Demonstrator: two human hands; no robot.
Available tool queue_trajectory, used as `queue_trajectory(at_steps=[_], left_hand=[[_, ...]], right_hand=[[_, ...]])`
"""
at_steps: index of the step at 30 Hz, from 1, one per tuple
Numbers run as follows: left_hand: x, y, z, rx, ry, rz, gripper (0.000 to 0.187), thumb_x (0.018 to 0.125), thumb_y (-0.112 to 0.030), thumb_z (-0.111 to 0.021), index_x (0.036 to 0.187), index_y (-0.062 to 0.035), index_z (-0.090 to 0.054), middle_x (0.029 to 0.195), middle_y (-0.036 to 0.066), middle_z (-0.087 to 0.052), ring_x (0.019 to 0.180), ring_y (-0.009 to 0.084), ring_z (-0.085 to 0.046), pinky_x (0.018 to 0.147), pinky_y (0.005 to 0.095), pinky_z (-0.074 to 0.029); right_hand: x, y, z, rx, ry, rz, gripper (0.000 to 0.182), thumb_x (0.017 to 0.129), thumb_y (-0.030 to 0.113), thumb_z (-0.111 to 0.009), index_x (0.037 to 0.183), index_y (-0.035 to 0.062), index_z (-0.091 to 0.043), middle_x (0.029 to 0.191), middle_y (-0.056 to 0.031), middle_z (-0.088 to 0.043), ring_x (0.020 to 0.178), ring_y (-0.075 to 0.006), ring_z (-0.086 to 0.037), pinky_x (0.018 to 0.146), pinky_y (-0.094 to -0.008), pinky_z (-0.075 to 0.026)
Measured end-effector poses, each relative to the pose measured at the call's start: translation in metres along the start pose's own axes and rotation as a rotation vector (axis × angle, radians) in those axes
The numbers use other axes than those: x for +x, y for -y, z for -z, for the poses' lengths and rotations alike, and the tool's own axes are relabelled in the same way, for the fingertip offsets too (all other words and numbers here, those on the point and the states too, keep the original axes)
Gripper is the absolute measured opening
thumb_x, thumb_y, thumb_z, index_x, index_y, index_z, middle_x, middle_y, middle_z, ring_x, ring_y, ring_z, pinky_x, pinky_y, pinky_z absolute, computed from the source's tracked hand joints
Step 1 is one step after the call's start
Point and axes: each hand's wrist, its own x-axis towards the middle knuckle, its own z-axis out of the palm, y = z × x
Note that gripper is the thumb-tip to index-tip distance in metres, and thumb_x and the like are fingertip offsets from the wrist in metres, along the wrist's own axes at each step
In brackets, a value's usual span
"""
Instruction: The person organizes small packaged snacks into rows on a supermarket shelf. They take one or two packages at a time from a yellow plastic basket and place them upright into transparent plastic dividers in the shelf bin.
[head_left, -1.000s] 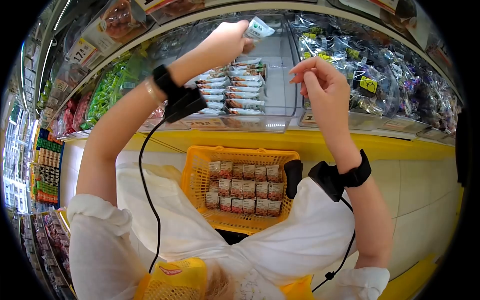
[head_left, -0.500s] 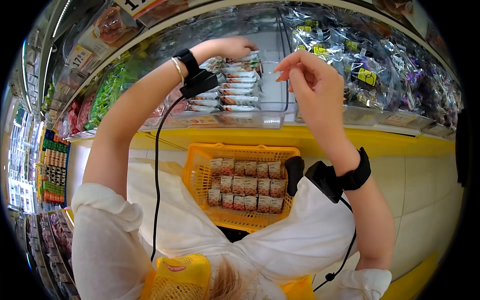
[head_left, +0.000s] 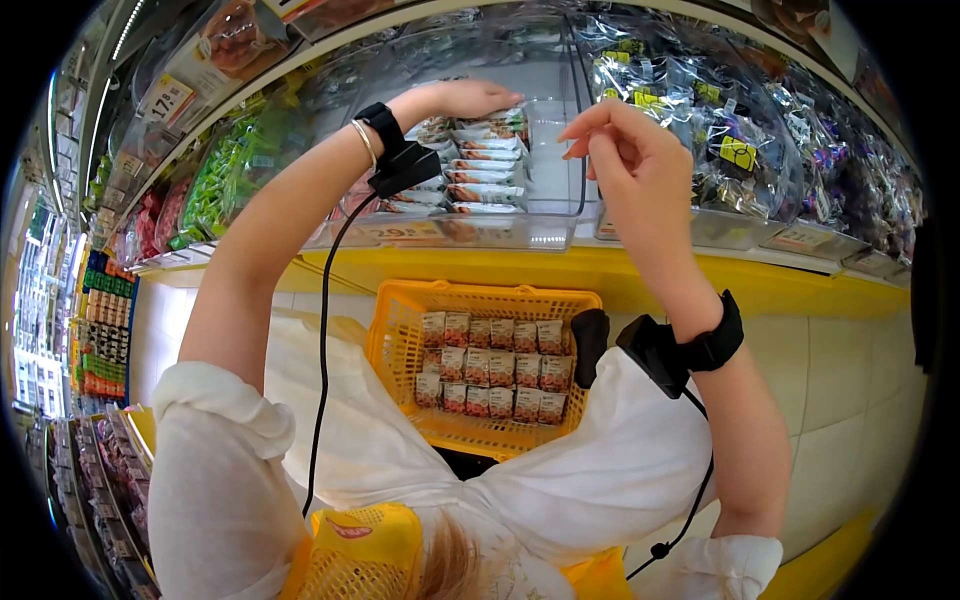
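Here, left grip (head_left: 475, 97) hiding some packets (head_left: 487, 176), closure unclear, right grip (head_left: 642, 160) half-open, basket (head_left: 455, 435) below.

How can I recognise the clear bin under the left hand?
Beyond the yellow basket runs a display shelf. On it, the clear bin has the left hand over white packets. They lie in neat rows, unlike the jumbled bags beside them.

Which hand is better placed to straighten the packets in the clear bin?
Probably the left hand: it's at the far end of the packets, while the right hand hovers by the right edge of the bin.
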Motion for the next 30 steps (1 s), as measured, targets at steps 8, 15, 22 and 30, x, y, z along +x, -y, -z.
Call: queue_trajectory(at_steps=[8,15,22,30], left_hand=[[0.01,-0.009,-0.007,-0.158,-0.048,-0.141,0.051,0.096,-0.049,-0.031,0.125,-0.0141,-0.055,0.126,0.012,-0.055,0.116,0.028,-0.05,0.097,0.0358,-0.038],[0.016,-0.001,-0.002,-0.071,0.115,-0.128,0.044,0.098,-0.044,-0.031,0.124,-0.0188,-0.056,0.127,0.009,-0.054,0.117,0.0294,-0.049,0.099,0.0365,-0.036],[0.012,0.002,-0.011,-0.136,-0.027,-0.193,0.045,0.098,-0.045,-0.031,0.127,-0.0192,-0.052,0.127,0.01,-0.054,0.117,0.0298,-0.049,0.098,0.0381,-0.037],[0.004,-0.026,0.009,0.048,-0.287,-0.182,0.044,0.097,-0.037,-0.037,0.126,-0.0062,-0.049,0.124,0.016,-0.054,0.113,0.0326,-0.053,0.094,0.0376,-0.042]], right_hand=[[-0.001,0.0,0.001,-0.048,0.025,-0.022,0.015,0.082,0.001,-0.048,0.077,0.003,-0.063,0.061,-0.0038,-0.062,0.055,-0.0062,-0.057,0.051,-0.02,-0.041],[0.001,-0.005,0.002,-0.069,0.038,-0.018,0.016,0.082,0.0,-0.048,0.077,0.0027,-0.062,0.061,-0.0036,-0.062,0.055,-0.0054,-0.057,0.05,-0.0188,-0.04],[0.003,-0.006,-0.002,-0.067,0.045,-0.014,0.015,0.082,0.0,-0.048,0.077,0.0019,-0.062,0.061,-0.004,-0.062,0.055,-0.0059,-0.057,0.051,-0.0197,-0.041],[0.005,-0.012,-0.002,-0.097,0.04,0.004,0.015,0.082,0.001,-0.048,0.077,0.003,-0.063,0.06,-0.004,-0.061,0.054,-0.0067,-0.057,0.05,-0.0201,-0.04]])
